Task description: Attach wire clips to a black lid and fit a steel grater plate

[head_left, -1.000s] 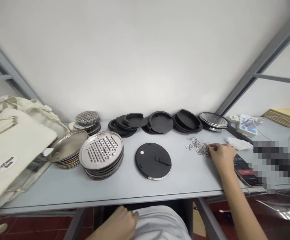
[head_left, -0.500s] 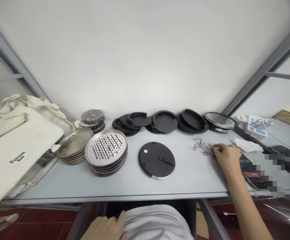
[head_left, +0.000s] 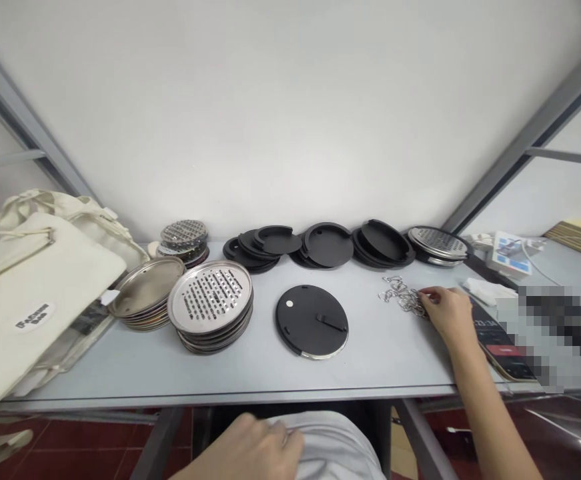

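Observation:
My right hand [head_left: 445,313] reaches to the right part of the table, thumb and fingertips pinched at the edge of a small pile of wire clips [head_left: 401,293]. Whether a clip is between the fingertips is too small to tell. Over my lap, in front of the table edge, my left hand [head_left: 263,448] has its fingers curled; its palm is hidden. Between the hands, a round black disc [head_left: 312,321] with a white dot, a slim black lever and a silvery lower rim lies flat on the table [head_left: 370,360].
Stacked grater discs [head_left: 210,298] and plain metal discs [head_left: 147,287] stand left, beside a cream bag [head_left: 65,267]. Black round parts [head_left: 329,245] line the wall, with a grater piece [head_left: 439,242] at their right. A phone [head_left: 503,343] lies by my right forearm.
My left hand has moved right and up over my lap, its fingers now more curled. My right hand stays at the clips. The view has shifted slightly.

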The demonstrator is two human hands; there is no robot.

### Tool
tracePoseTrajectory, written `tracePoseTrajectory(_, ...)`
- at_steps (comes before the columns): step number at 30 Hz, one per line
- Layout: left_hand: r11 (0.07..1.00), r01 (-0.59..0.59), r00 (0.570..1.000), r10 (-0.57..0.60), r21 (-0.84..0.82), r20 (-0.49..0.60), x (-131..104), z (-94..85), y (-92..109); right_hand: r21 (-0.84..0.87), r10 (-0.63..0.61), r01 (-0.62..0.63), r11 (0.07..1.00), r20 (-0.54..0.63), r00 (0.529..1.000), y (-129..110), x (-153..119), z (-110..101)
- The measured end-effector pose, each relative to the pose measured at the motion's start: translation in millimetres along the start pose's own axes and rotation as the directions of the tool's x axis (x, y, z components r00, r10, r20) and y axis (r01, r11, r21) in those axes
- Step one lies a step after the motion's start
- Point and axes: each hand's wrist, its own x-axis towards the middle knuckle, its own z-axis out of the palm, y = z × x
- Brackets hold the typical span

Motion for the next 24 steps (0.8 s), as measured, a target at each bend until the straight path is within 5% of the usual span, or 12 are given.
tracePoseTrajectory(5, 1.0, -0.008, 0.962, 0.002, -0.022, -0.275, 46.9, -49.3, -21.5, 0.016, 0.009, -0.01, 1.0, 0.046, 0.999, -2.9, 3.2, -2.3)
tracePoseTrajectory(9, 0.998, 0.059, 0.911, -0.049, 0.01, -0.409, 95.3, -64.1, -42.5, 0.022, 0.021, -0.022, 1.0, 0.059, 0.998, -4.6, 3.7, -4.1)
tracePoseTrajectory(14, 0.999, -0.023, 0.921, 0.038, 0.044, -0.388, 132.8, -55.4, -54.0, 0.021, 0.035, -0.035, 0.999, 0.036, 0.999, -6.6, 1.5, -5.7)
tracePoseTrajectory(19, 0.999, -0.007, 0.936, 0.026, 0.053, -0.35, 134.0, -53.5, -52.6, 0.046, 0.051, -0.05, 0.998, -0.026, 0.998, -11.6, -2.2, -5.8)
tracePoseTrajectory(24, 0.994, 0.085, 0.942, -0.058, 0.069, -0.33, 132.8, -53.9, -50.7, 0.244, 0.001, 0.014, 0.97, -0.06, 0.998, -23.2, -10.5, -13.0)
